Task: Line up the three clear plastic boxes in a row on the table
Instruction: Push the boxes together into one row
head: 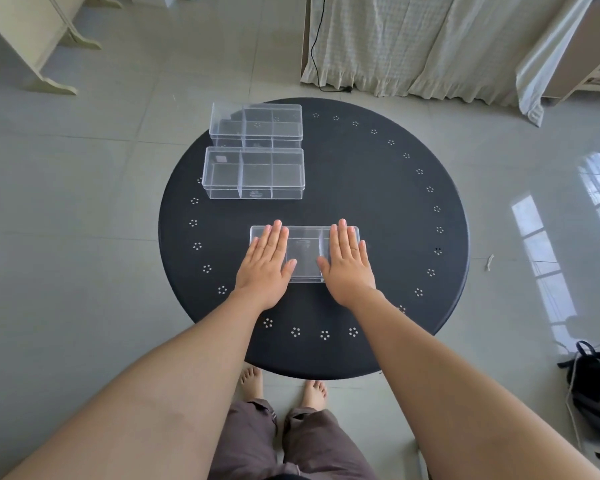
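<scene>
Three clear plastic boxes with inner dividers stand on a round black table (378, 188). The far box (257, 125) sits at the table's back left edge. The middle box (254, 174) lies just in front of it, nearly touching. The near box (305, 252) stands apart, closer to me and offset to the right. My left hand (265, 259) lies flat on the near box's left end, fingers straight and together. My right hand (347, 259) lies flat on its right end in the same way. Neither hand curls around the box.
The table's rim carries a ring of small white dot clusters. A black backpack (593, 389) lies on the tiled floor at the right. A curtain and a black cable (317, 57) hang beyond the table. Pale furniture legs (49, 81) stand at the far left. My bare feet show under the table's front edge.
</scene>
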